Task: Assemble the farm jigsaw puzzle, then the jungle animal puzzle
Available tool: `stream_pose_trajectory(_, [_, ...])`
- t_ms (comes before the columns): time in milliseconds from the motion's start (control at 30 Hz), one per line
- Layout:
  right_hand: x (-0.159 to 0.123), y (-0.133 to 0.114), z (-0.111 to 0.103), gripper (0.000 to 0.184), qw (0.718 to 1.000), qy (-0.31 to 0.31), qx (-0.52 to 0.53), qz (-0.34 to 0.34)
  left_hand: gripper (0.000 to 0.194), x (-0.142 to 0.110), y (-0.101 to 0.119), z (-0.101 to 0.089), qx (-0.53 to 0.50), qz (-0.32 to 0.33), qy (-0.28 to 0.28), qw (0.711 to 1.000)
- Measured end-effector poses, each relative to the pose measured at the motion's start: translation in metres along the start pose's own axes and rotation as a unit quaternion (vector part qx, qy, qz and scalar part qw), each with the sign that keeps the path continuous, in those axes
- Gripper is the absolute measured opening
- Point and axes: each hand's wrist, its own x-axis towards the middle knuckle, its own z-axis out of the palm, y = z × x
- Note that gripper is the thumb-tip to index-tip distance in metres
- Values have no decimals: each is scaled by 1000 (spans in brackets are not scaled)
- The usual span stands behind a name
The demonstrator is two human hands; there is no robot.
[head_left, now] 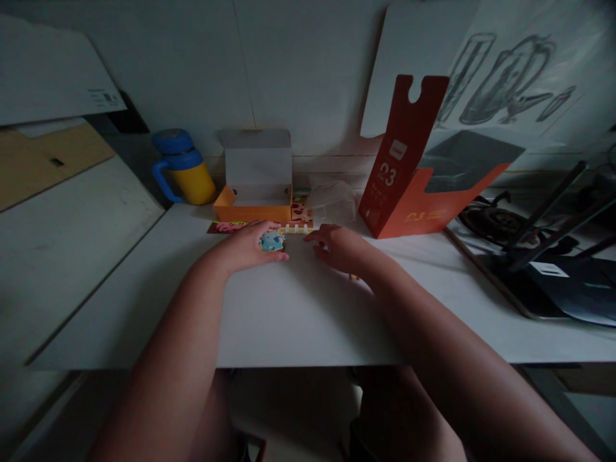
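Observation:
My left hand curls around a small light-blue patterned piece, thumb on the near side and fingers on the far side. Whether it is one flat piece or a small stack, I cannot tell. To its right, my right hand hovers low over or rests on the table, fingers loosely bent and apart, with nothing visible in them. Just beyond both hands lies a colourful printed sheet with a row of small white shapes along its edge. A tiny yellow-and-red thing shows partly from under my right wrist.
An open orange box and a crumpled clear plastic bag stand behind the hands. A tall orange-red carton is at right, beside a black device with antennas. A blue-and-yellow jug stands at back left on the white table.

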Motion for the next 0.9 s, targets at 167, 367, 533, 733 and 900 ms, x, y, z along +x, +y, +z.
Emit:
stream_pose_trajectory(167, [-10,29,-21,33,993,102,36,56,62,1,7,-3,-12,-10,25,1000])
stream_pose_trajectory(367, [-14,30,-27,28,984,152,53,81,53,2,16,-5,-17,-29,72,997])
stream_pose_trajectory(533, [-10,24,-21,25,985,145,67,66,54,3,25,-8,-35,-10,164,986])
stream_pose_trajectory(733, [-10,3,-22,26,980,94,173,-24,45,4,40,3,-156,8,244,957])
stream_pose_trajectory(900, [-11,-10,-23,40,925,42,373,-58,33,7,53,27,-301,-16,206,931])
